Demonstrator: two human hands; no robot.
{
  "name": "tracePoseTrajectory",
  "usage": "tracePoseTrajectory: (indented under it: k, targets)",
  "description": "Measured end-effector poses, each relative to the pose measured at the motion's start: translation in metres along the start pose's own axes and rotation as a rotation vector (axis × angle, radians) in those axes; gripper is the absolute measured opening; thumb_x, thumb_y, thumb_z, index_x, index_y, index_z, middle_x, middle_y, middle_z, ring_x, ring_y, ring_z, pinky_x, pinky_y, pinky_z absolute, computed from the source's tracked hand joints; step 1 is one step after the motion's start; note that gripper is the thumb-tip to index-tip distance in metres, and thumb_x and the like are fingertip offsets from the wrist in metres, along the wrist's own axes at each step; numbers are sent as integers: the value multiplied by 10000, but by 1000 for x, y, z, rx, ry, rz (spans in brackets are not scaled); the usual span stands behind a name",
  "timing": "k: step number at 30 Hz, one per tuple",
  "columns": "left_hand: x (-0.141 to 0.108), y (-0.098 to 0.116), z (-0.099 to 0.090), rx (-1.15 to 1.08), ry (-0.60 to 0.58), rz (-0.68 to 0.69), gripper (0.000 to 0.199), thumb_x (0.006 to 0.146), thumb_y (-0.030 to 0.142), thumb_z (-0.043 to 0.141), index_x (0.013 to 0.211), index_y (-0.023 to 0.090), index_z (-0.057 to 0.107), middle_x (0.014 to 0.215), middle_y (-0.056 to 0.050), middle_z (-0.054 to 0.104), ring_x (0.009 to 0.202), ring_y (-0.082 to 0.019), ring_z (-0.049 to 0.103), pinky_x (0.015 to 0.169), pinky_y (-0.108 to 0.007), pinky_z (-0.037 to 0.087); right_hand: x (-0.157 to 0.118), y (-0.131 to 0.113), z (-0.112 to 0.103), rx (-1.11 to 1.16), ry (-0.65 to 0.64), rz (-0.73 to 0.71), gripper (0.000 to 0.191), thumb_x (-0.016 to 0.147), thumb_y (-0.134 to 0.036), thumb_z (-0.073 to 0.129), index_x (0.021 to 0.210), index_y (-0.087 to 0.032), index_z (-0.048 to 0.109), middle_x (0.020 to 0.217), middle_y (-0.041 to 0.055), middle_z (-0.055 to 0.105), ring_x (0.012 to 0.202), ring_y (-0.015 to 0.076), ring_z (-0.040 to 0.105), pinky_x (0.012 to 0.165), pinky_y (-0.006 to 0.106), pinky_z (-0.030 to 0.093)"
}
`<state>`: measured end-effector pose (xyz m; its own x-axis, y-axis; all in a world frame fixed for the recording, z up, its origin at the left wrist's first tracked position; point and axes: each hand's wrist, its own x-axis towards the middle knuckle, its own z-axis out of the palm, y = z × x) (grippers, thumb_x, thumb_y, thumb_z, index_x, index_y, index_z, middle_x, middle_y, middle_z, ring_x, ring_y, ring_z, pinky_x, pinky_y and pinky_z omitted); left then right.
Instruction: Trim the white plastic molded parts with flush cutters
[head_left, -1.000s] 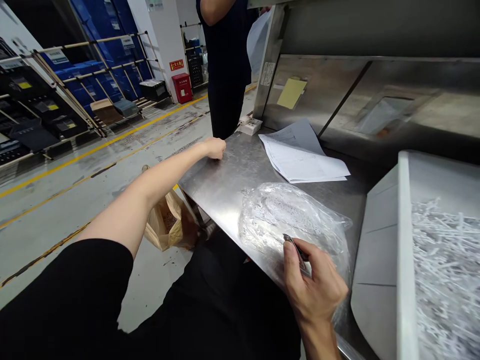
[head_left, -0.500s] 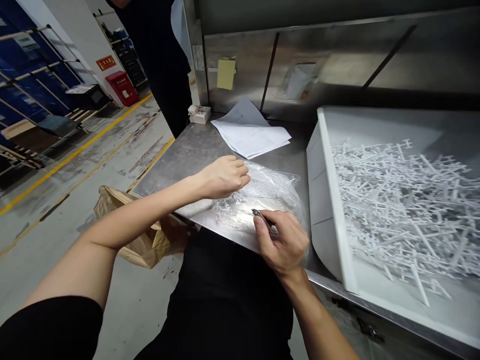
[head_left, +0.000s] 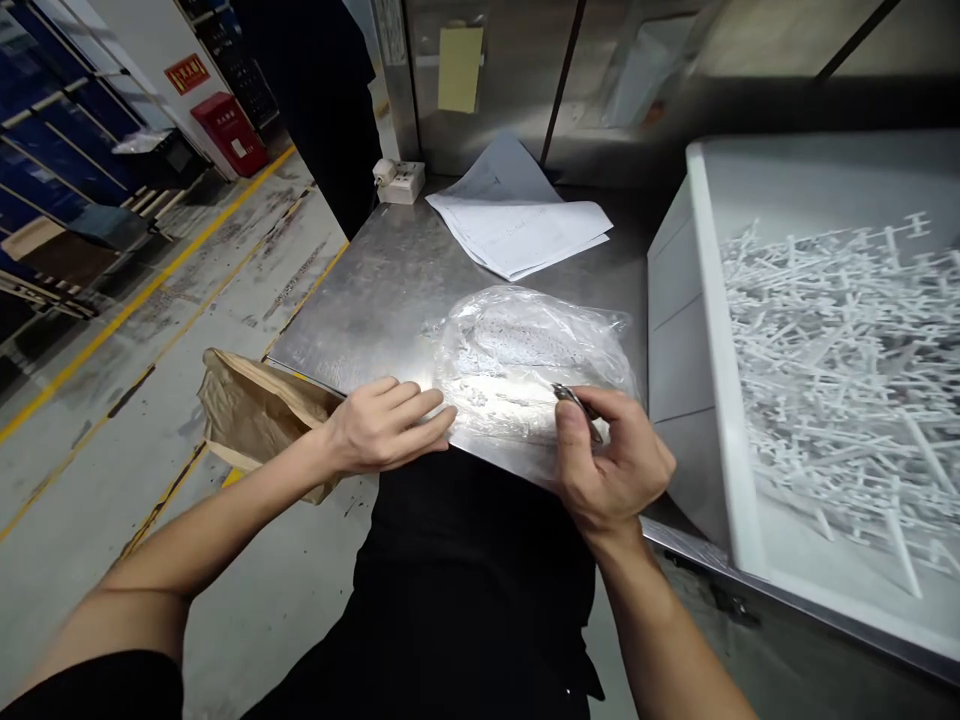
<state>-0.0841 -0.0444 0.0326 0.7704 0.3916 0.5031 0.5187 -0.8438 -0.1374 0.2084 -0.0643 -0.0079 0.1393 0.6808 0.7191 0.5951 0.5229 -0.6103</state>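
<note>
My left hand (head_left: 394, 425) is over the front edge of the metal table (head_left: 367, 300), its fingers a little apart and nothing seen in it. My right hand (head_left: 611, 450) grips a small dark metal tool (head_left: 577, 408), perhaps clippers, between thumb and fingers, the tip pointing up and left. Under and behind the tool lies a clear plastic bag (head_left: 517, 335) on the tabletop; small specks show in it, too tiny to make out.
On the right stands a white bin (head_left: 712, 350) heaped with thin white plastic pieces (head_left: 847, 370). Folded papers (head_left: 525, 225) and a white socket block (head_left: 401, 183) lie behind the bag. A brown bag (head_left: 259, 410) is at the left edge. Beyond the table stands a person in dark clothes (head_left: 319, 100).
My left hand has moved down and left from the plastic bag to the table's front edge, and its fingers have opened. My right hand still holds the tool. The camera view has shifted.
</note>
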Motion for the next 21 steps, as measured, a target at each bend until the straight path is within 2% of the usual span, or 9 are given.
tracePoseTrajectory:
  k: [4,9,12,14,18,21]
  targets:
    - [-16,1,14,113,-68,34,208,1059,219,660,1263,240,690,1248,-88,811,848,-182,709,659,-326,463,-4,-4,-10,-77,-77,56,85,1063,-238,692,1141,-221,719,956,22,768,778,176,708,734,316,545]
    - [-8,-18,24,178,-26,108,129,1053,129,611,1053,217,704,1160,-68,823,767,-166,678,607,-330,414,-12,-14,-33,-288,-306,-137,146,1096,-195,639,1231,-180,692,1012,72,766,877,204,722,788,317,539]
    - [-5,-25,25,132,10,108,158,1051,118,582,971,204,688,1134,-78,823,787,-176,704,613,-338,430,-14,-15,-43,-467,-404,-250,372,1111,-213,616,1478,-148,617,978,67,754,791,197,667,743,320,503]
    - [-3,-28,22,66,41,65,181,1057,124,545,988,209,690,1137,-78,824,827,-182,731,638,-328,462,-11,-14,-46,-542,-467,-326,441,1115,-200,588,1551,-142,580,890,38,701,715,190,593,696,326,458]
    - [10,-37,7,-6,119,-15,171,1047,137,539,1014,208,691,1135,-66,828,887,-180,769,692,-302,523,1,-16,-43,-611,-523,-449,294,1123,-183,535,1348,-164,723,779,12,547,685,199,480,673,347,391]
    - [25,-46,-9,-16,118,-42,177,1056,141,529,1006,190,691,1111,-51,828,875,-162,771,722,-282,559,15,-22,-39,-687,-483,-493,258,1140,-286,579,1230,-137,770,774,23,513,710,209,449,686,357,375]
